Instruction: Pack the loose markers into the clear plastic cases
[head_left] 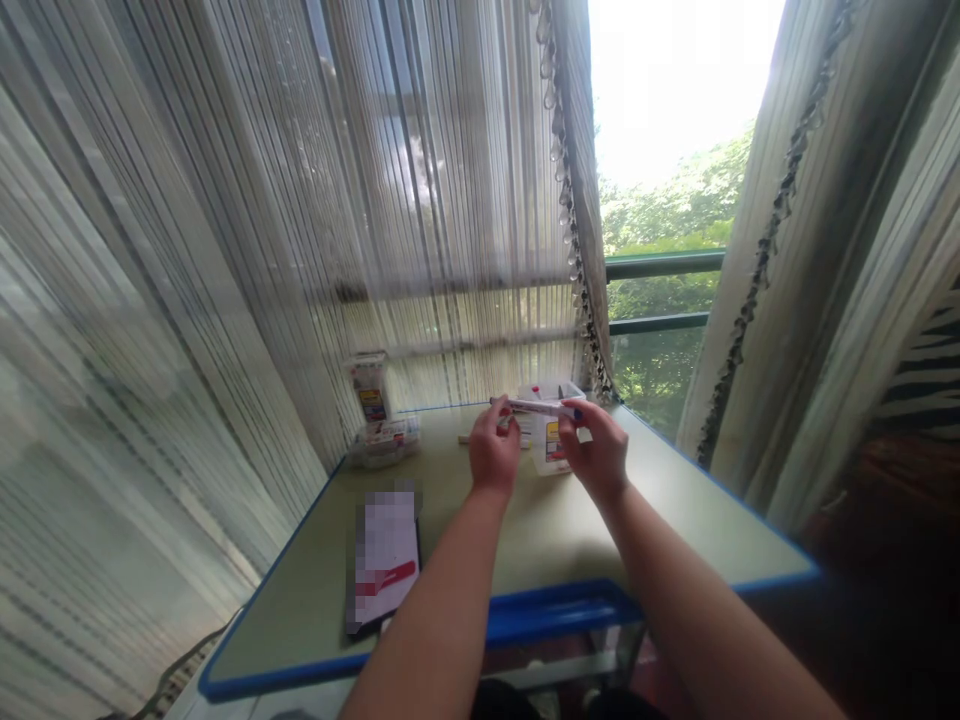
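Observation:
A white marker pen (pixel 536 407) with dark blue at its right end is held level above the table, stretched between both hands. My left hand (pixel 495 452) pinches its left end. The fingers of my right hand (pixel 602 448) are closed on the dark blue right end. Just behind and below the pen stands a clear plastic box (pixel 549 462) with a yellow and red label, partly covered by my right hand. A red-tipped pen and a dark one poke up inside it. More light-coloured pens (pixel 463 439) lie on the table behind my left hand, partly hidden.
On the blue-edged table (pixel 300 610), a tall clear container (pixel 369 388) and a flat clear pack (pixel 386 440) sit at the back left. A phone-like device with a pixelated screen (pixel 386 535) lies front left. Sheer curtains (pixel 465 200) hang close behind the table.

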